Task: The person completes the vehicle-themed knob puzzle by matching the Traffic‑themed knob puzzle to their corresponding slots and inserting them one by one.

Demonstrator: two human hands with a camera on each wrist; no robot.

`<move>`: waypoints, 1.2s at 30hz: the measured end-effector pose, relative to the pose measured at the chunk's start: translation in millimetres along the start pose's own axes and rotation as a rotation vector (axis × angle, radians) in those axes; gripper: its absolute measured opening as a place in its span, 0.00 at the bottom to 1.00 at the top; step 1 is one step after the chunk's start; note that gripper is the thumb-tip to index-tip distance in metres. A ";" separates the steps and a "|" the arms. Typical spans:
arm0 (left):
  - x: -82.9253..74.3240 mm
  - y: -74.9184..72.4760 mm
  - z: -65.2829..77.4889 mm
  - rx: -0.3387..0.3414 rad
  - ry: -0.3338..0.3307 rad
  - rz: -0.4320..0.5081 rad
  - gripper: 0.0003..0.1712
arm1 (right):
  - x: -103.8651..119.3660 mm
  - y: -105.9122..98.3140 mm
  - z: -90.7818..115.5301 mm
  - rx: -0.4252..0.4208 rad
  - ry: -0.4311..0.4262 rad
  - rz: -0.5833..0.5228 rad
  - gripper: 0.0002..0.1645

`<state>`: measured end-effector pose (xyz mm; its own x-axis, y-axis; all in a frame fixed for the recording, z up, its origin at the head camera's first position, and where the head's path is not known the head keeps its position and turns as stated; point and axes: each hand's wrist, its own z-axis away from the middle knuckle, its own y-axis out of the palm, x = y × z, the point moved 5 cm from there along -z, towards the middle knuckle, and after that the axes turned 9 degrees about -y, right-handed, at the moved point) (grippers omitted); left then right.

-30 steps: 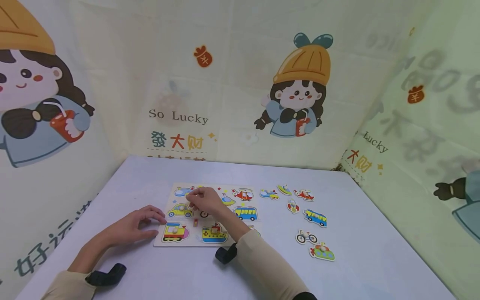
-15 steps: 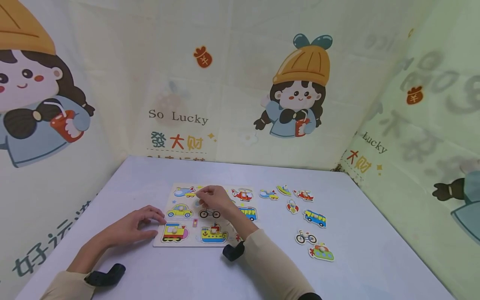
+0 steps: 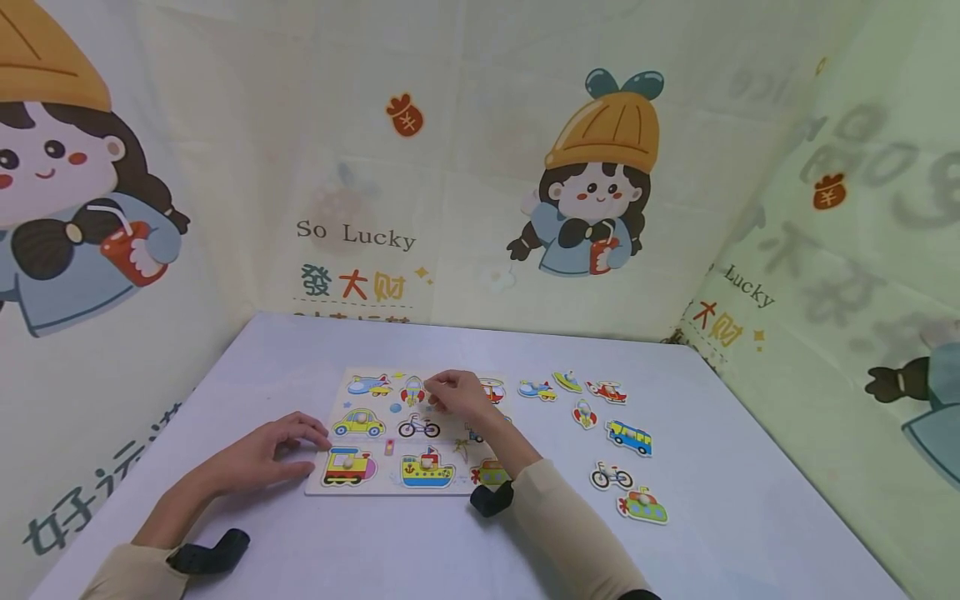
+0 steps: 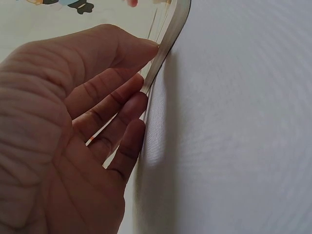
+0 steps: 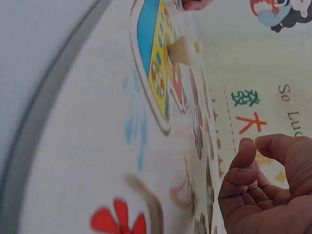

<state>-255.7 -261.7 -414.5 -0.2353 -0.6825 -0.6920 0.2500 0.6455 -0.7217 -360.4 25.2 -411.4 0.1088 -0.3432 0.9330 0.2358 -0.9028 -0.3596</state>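
Observation:
A wooden peg puzzle board (image 3: 360,490) with vehicle pictures lies on the table. The car (image 3: 359,422), train (image 3: 348,466) and ship (image 3: 428,468) pieces sit in it; the ship's wooden knob (image 5: 180,50) shows in the right wrist view. My left hand (image 3: 270,450) rests with loosely bent fingers against the board's left edge; in the left wrist view its thumb and fingertips touch that edge (image 4: 168,41). Over the board, beside the rocket picture (image 3: 412,391), hovers my right hand (image 3: 459,393). Its thumb and index finger are close together, nothing visible between them.
Loose pieces lie right of the board: airplane (image 3: 537,390), flying saucer (image 3: 567,382), helicopter (image 3: 607,392), rocket (image 3: 584,414), bus (image 3: 629,437), bicycle (image 3: 612,476) and submarine (image 3: 642,506). A printed cloth (image 3: 465,167) hangs behind the white table (image 3: 390,550).
My right hand has moved rightward across the board, uncovering the airplane, rocket and bicycle pictures. The left hand stays at the board's edge; the loose pieces have not moved.

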 end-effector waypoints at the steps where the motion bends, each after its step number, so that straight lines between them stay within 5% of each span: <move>1: 0.1 0.0 0.1 0.000 0.000 0.001 0.15 | -0.9 -2.8 0.1 -0.004 0.005 -0.004 0.14; 36: 0.1 0.1 -0.1 0.010 -0.005 0.008 0.15 | -32.3 -89.6 10.3 -0.125 0.082 0.117 0.21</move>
<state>-255.8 -261.7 -414.7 -0.2286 -0.6793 -0.6973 0.2608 0.6474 -0.7161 -375.1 119.8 -409.5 0.0485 -0.4630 0.8851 0.1033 -0.8790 -0.4655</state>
